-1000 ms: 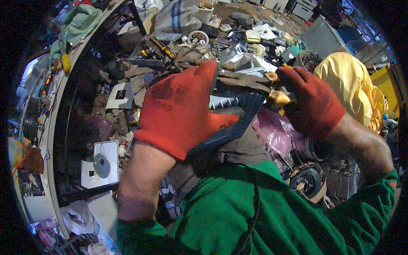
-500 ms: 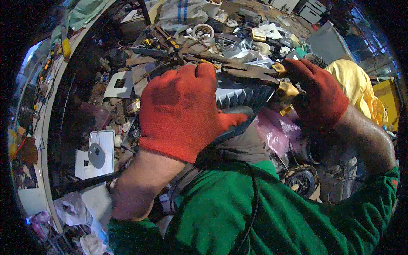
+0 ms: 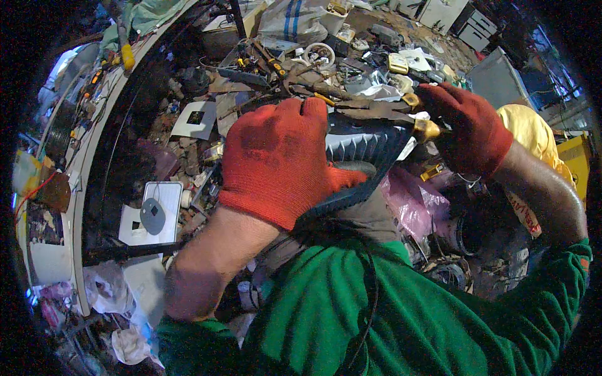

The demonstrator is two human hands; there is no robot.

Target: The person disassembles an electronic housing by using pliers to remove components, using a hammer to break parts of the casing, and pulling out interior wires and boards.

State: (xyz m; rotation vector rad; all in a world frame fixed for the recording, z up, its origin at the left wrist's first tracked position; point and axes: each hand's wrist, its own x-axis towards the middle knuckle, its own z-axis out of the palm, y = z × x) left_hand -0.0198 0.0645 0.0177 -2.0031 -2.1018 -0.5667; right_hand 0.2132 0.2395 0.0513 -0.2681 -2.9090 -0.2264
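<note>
My left hand (image 3: 276,163), in a red knit glove, is closed around the left side of a dark plastic casing (image 3: 360,147) with ribbed vents. Its thumb, dark at the tip, lies across the casing's near face. To the right, my right hand (image 3: 467,131), also red-gloved, is closed on the yellow handles of a pair of pliers (image 3: 382,111). The worn metal jaws point left along the casing's far edge. Whether they bite into the plastic I cannot tell. My left fingers are hidden behind the casing, and most of the handles are hidden by my right hand.
Scrap parts and tools, among them an orange-and-black handled tool (image 3: 274,66), lie beyond my hands. Pink plastic sheeting (image 3: 411,200) is below the casing. A white panel with a grey disc (image 3: 152,216) stands left; a yellow cloth (image 3: 530,135) hangs right.
The view has shifted, so the surroundings sit a little further right and lower. Both hands keep their holds; the pliers' handles look slightly closer together.
</note>
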